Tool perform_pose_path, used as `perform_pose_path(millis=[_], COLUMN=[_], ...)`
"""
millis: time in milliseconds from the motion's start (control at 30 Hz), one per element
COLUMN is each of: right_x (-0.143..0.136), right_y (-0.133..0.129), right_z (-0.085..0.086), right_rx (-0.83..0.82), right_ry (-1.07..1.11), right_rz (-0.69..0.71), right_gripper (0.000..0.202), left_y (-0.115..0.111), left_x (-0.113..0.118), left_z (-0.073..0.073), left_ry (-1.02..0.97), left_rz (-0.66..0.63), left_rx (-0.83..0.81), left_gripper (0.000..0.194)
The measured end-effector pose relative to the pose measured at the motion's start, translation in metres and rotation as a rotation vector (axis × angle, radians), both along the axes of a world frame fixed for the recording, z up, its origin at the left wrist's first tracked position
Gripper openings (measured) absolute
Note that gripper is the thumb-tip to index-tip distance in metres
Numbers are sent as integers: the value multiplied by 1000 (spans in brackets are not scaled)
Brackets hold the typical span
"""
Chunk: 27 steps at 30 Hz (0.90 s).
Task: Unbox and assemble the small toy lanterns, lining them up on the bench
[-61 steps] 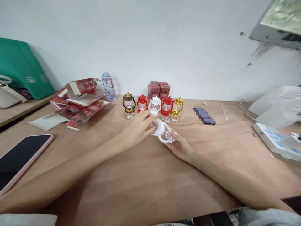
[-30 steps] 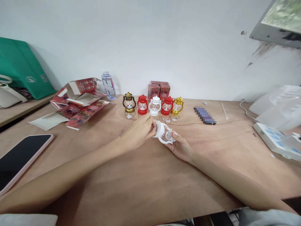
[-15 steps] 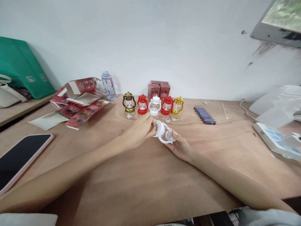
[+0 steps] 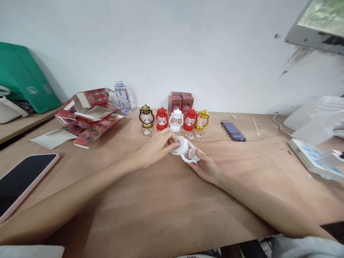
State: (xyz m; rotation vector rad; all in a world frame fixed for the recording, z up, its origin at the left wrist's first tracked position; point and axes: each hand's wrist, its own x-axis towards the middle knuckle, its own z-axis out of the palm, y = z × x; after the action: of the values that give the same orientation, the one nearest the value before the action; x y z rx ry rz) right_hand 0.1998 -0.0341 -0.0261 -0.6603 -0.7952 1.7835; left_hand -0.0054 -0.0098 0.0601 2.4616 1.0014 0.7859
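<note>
A small white toy lantern (image 4: pixel 190 150) with a clear globe lies tilted in my right hand (image 4: pixel 206 165), whose fingers wrap round its top end. Its round white base (image 4: pixel 180 146) faces my left hand (image 4: pixel 160 144). The thumb and fingertips of that hand are pinched together at the underside of the base; whatever is between them is too small to make out. Behind my hands stand a bronze lantern (image 4: pixel 146 116), a red lantern (image 4: pixel 162 119), a white lantern (image 4: pixel 176 120), another red lantern (image 4: pixel 190 120) and a gold lantern (image 4: pixel 202 120).
Small red boxes (image 4: pixel 180 102) stand against the wall, with a water bottle (image 4: pixel 123 96) and opened cardboard packaging (image 4: pixel 91 123) to the left. A phone (image 4: pixel 24 182) lies near left. Rightward are a dark pixelated object (image 4: pixel 233 130) and a power strip (image 4: pixel 311 159).
My left fingertips have shifted slightly on the base, and more of its underside shows. My right hand keeps its hold on the lantern. The whole view has moved a little.
</note>
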Motion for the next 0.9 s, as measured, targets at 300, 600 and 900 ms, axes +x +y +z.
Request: perform_pose_path(millis=[300,600,900], right_x=[0,0,0], right_y=[-1,0,1], right_z=[1,0,-1], right_rx=[-2,-17,-24], right_ry=[-22,9,26], right_rz=[-8,4,4], right_gripper=[24,25,30], left_y=[0,2,9], left_x=[-1,-2,-2], left_z=[-3,-3,-7], left_ry=[67,19,-204], left_rz=[-53,-45,-50], left_rx=[97,14,-208], left_gripper=[14,16,15])
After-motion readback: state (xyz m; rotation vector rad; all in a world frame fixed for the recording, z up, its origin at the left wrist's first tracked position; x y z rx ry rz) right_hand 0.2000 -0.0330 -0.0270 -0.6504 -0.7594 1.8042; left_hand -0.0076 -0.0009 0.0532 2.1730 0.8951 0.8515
